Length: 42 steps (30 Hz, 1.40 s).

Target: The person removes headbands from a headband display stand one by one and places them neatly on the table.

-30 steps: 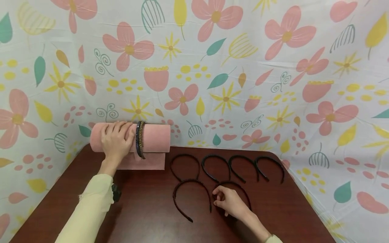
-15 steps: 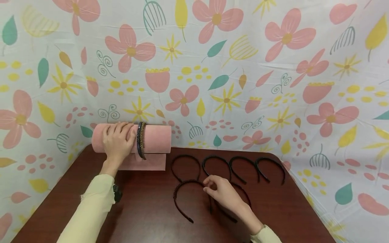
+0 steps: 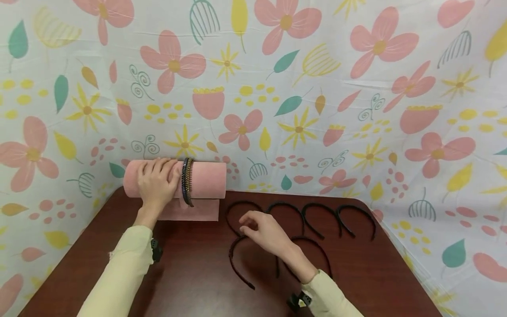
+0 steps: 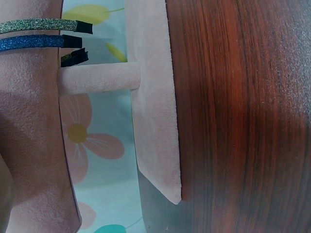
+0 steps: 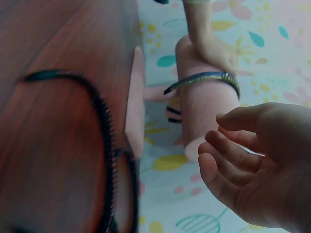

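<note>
A pink plush headband stand (image 3: 207, 180) has a thick horizontal roll on a short post and flat base (image 4: 153, 111). My left hand (image 3: 158, 180) grips the roll left of several glittery headbands (image 3: 187, 180); blue and green ones show in the left wrist view. My right hand (image 3: 267, 233) hovers over the table with fingers loosely bent and nothing between them. Beneath it lies a dark toothed headband (image 3: 233, 259), partly hidden by the hand. Another dark headband (image 3: 318, 248) lies right of it, behind the forearm.
Several thin black headbands (image 3: 285, 204) lie in a row along the back of the dark wooden table (image 3: 190, 273). A flowered cloth (image 3: 253, 88) hangs right behind the table and the stand.
My right hand has moved left and away from the right front headband, passing over the toothed one toward the stand. The left hand keeps its place on the roll.
</note>
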Motion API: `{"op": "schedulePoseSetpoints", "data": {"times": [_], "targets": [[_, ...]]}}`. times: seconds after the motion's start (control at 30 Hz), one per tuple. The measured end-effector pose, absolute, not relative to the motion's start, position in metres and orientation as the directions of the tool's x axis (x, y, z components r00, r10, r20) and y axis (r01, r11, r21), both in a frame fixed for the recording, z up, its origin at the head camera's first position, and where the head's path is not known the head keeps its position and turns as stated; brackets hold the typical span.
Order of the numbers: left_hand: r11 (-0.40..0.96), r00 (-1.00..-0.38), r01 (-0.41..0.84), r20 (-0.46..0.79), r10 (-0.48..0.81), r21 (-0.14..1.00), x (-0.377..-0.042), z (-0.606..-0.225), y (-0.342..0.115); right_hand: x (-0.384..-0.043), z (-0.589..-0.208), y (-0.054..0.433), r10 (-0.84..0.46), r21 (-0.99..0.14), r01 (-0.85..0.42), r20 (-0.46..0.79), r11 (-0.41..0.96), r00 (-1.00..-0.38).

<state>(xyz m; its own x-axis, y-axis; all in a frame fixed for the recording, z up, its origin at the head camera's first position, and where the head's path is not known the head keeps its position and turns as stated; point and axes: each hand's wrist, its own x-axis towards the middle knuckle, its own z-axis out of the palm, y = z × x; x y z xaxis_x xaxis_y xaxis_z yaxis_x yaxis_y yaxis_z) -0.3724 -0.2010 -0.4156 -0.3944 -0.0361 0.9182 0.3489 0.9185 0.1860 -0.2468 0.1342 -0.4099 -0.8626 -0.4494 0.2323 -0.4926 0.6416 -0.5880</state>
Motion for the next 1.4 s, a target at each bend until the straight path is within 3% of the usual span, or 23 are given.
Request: {"op": "schedulePoseSetpoints", "data": {"times": [0.33, 0.7, 1.4], "targets": [[0.919, -0.388, 0.351, 0.921, -0.031, 0.178, -0.374, -0.414, -0.201, -0.267, -0.394, 0.100, -0.473, -0.588, -0.507, 0.228, 0.630, -0.851], [0.915, -0.379, 0.361, 0.925, -0.035, 0.182, -0.376, -0.416, -0.199, -0.284, -0.396, 0.070, -0.474, -0.627, -0.559, 0.322, 0.542, -0.820], [0.919, -0.375, 0.351, 0.926, -0.038, 0.180, -0.370, -0.414, -0.199, -0.297, -0.403, 0.004, -0.397, -0.685, -0.540, 0.376, 0.489, -0.837]]}}
